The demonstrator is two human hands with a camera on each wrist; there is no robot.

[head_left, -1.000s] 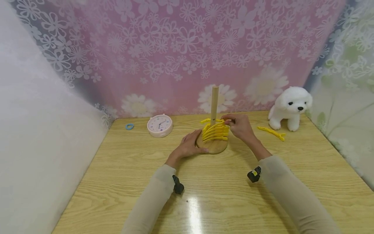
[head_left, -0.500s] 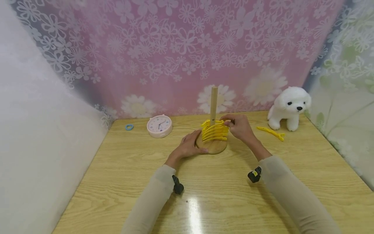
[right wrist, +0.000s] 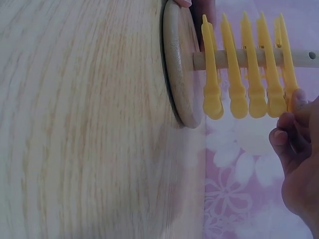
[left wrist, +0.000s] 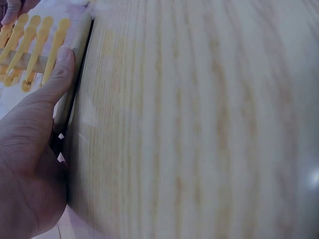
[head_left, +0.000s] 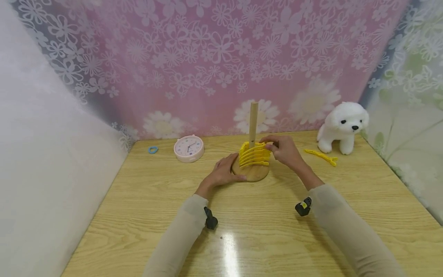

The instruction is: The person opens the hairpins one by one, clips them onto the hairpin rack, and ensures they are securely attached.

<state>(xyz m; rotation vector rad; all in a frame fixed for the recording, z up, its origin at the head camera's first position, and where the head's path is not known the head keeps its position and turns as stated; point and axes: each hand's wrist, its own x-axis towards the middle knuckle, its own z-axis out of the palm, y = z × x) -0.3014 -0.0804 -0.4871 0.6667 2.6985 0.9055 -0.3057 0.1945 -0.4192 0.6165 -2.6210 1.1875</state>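
Note:
A wooden stand with a round base point(head_left: 255, 175) and an upright post point(head_left: 253, 123) stands on the table. Several yellow hair clips point(head_left: 254, 157) are clamped across the lower post, one above another. My left hand point(head_left: 223, 173) grips the base at its left side; in the left wrist view its thumb point(left wrist: 62, 67) lies over the rim. My right hand point(head_left: 285, 152) pinches the tail end of the topmost hair clip point(right wrist: 288, 59) between thumb and forefinger, and that clip straddles the post. In the right wrist view, small gaps separate the clips.
One loose yellow hair clip point(head_left: 322, 157) lies right of the stand, before a white plush dog point(head_left: 346, 129). To the left are a pink alarm clock point(head_left: 189, 149) and a small blue ring point(head_left: 153, 149). A pink flowered curtain point(head_left: 207, 77) hangs behind the table.
The topmost hair clip's far end, raised a second ago, has come down level with the stack, its arms now closed about the post. The left hand stays in place.

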